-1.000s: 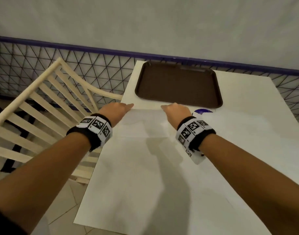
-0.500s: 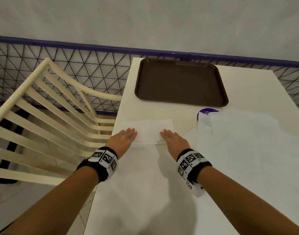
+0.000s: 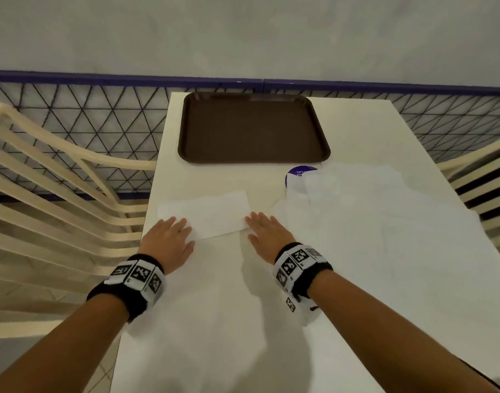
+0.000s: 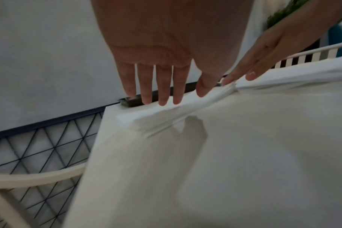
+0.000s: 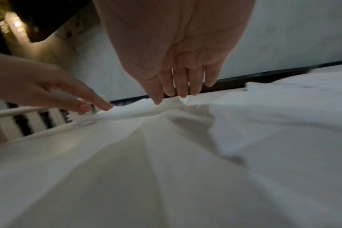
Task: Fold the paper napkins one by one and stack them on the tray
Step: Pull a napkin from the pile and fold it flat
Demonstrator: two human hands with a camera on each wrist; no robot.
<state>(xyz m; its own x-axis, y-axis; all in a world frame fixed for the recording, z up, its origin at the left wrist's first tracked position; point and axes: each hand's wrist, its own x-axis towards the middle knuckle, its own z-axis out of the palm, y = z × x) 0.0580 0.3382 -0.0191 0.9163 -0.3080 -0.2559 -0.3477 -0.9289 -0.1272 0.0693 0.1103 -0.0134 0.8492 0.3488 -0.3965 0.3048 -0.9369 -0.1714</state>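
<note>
On the white table, a folded napkin is lying near the brown tray (nothing on it). Left hand and right hand are pressing its ends, fingers flat, gripping nothing.

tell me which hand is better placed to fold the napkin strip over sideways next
Either could. I lean right: the right hand lies flat on the folded napkin's right end, which looks more exposed, while the left hand presses the other end as an anchor. The tray holds nothing.
</note>
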